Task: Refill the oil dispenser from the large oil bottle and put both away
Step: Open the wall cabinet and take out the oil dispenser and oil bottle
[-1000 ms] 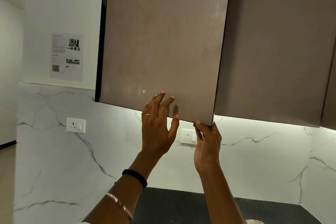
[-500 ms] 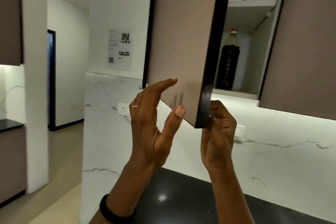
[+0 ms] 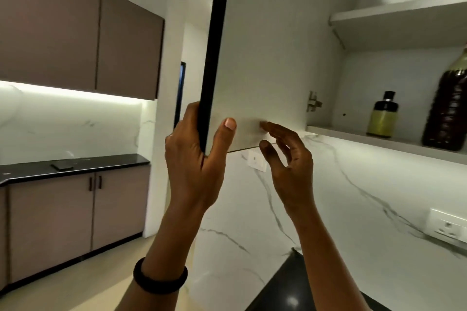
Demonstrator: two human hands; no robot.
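Note:
The wall cabinet stands open, its door (image 3: 262, 58) swung wide to the left. My left hand (image 3: 197, 156) grips the door's lower black edge, thumb on the pale inner face. My right hand (image 3: 288, 159) hovers just right of it with fingers apart, holding nothing. On the lower shelf (image 3: 353, 135) stands the small oil dispenser (image 3: 382, 116), yellowish with a black cap. To its right is the large oil bottle (image 3: 447, 106), dark and ribbed, partly cut off by the frame edge.
An upper shelf (image 3: 394, 12) sits above the bottles. A marble backsplash with sockets (image 3: 447, 227) runs below the cabinet, over a black counter (image 3: 298, 290). To the left are further brown cabinets (image 3: 75, 40) and another black counter (image 3: 75, 164).
The closed door has been pulled open and swung left, revealing the shelves and both bottles. My left hand moved from the door face to gripping its edge; my right hand let go.

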